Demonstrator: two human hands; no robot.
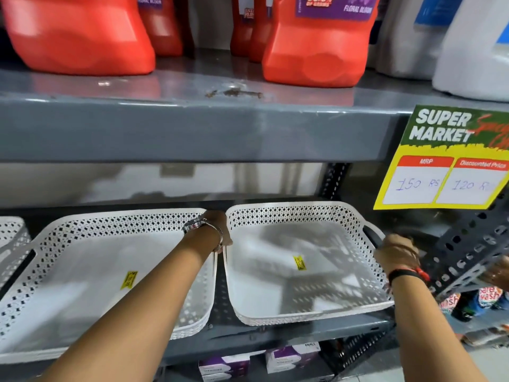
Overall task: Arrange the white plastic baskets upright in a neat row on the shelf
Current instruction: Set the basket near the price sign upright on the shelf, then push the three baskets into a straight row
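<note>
Two shallow white plastic baskets with perforated walls lie flat side by side on the grey shelf [275, 334]. My left hand [219, 230] grips the left handle edge of the right basket [289, 299], in the gap between the two. My right hand [396, 255] holds that same basket's right handle. The left basket [82, 285] lies under my left forearm, with a yellow price sticker on its floor. A third white basket [11, 238] shows partly at the far left edge.
Red detergent jugs [316, 51] and a white jug [473, 51] stand on the shelf above. A yellow and green price sign [446, 161] hangs at the right. A perforated grey upright [468, 249] stands beside my right hand. Purple boxes [292, 357] lie below.
</note>
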